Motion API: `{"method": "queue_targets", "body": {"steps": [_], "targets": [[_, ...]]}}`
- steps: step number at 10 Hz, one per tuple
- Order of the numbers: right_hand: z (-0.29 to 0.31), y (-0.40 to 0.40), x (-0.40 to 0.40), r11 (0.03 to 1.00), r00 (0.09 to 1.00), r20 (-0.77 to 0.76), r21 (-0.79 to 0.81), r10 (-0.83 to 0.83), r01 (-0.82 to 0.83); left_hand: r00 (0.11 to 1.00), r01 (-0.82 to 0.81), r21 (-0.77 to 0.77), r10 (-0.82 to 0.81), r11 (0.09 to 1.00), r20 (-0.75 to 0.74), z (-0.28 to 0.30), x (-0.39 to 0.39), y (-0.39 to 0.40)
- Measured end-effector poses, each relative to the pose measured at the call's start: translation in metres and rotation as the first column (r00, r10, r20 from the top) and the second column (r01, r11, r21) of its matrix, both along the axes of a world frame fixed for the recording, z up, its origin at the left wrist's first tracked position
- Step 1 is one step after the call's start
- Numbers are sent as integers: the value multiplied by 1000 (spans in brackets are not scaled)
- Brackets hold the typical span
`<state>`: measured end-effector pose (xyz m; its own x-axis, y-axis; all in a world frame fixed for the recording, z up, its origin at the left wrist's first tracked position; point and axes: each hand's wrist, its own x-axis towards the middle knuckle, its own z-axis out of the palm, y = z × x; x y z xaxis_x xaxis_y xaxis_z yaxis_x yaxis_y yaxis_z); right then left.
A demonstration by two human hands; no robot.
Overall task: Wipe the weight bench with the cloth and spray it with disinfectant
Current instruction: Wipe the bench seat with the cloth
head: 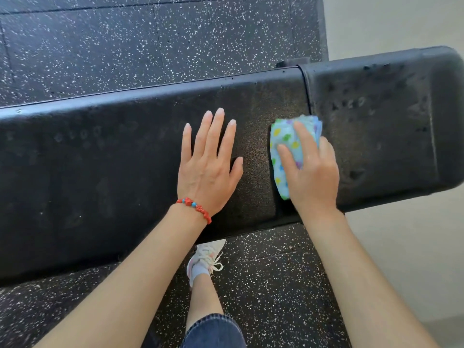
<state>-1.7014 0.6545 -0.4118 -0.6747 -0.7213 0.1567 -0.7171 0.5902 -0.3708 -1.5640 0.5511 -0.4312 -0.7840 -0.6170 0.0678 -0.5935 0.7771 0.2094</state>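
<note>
The black padded weight bench (100, 159) runs across the view from left to right, with a seam between its long pad and a shorter pad (381, 126) on the right. My right hand (310, 172) presses a folded light-blue cloth (283, 144) with coloured spots onto the long pad, right beside the seam. My left hand (209, 162) lies flat on the pad with fingers spread, a red bead bracelet on its wrist, and holds nothing. No spray bottle is in view.
Black rubber floor (150, 41) with white speckles lies beyond and in front of the bench. My foot in a white sneaker (206, 259) stands just under the near edge. A pale floor strip (401, 247) borders the right side.
</note>
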Motion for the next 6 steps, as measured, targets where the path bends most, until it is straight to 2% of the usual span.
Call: {"method": "queue_targets", "body": {"steps": [2, 3, 4, 6], "targets": [[-4, -55, -35, 999, 999, 41, -22, -31, 32, 1000, 4, -12, -5, 1000, -8, -1, 0, 0], [-3, -38, -25, 996, 998, 14, -76, -56, 56, 1000, 10, -11, -10, 1000, 0, -1, 0, -1], [-3, -5, -4, 995, 995, 63, -61, -79, 83, 1000, 10, -11, -9, 1000, 9, 0, 0, -1], [3, 69, 39, 994, 992, 64, 9, -107, 107, 999, 7, -15, -6, 1000, 34, 2, -3, 0]]}}
